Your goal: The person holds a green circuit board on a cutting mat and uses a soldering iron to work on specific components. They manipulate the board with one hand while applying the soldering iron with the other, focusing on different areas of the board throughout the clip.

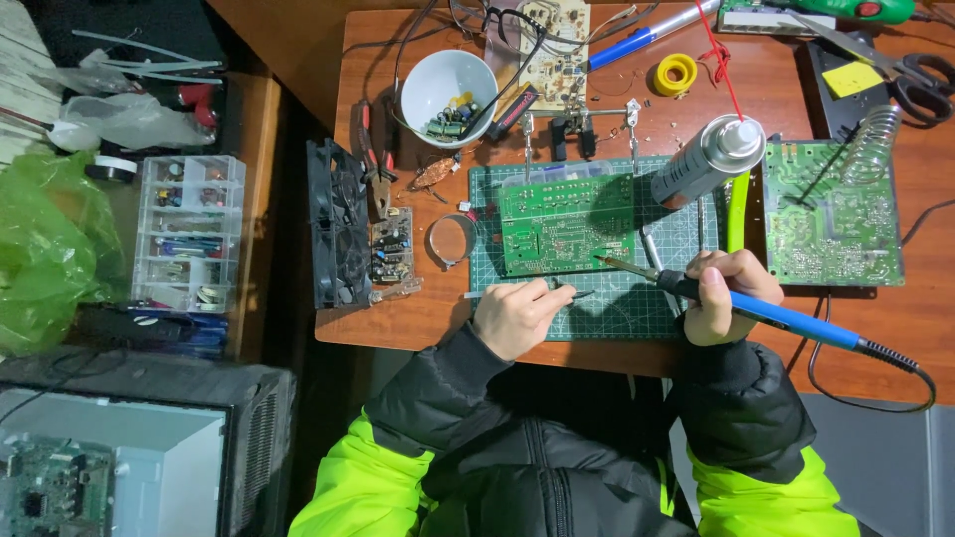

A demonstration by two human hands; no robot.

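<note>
Right hand (724, 295) grips the blue soldering iron (786, 318), tip touching the green circuit board (565, 221) on the cutting mat (617, 298); left hand (509, 316) pinches dark tweezers (569, 290) just beside it.

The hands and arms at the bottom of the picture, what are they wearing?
Both hands, the left hand and the right hand, are bare, with no gloves. Each arm wears a puffy jacket sleeve: the left sleeve and the right sleeve are black near the wrist and turn bright neon yellow-green higher up. The jacket front is black with a zip.
</note>
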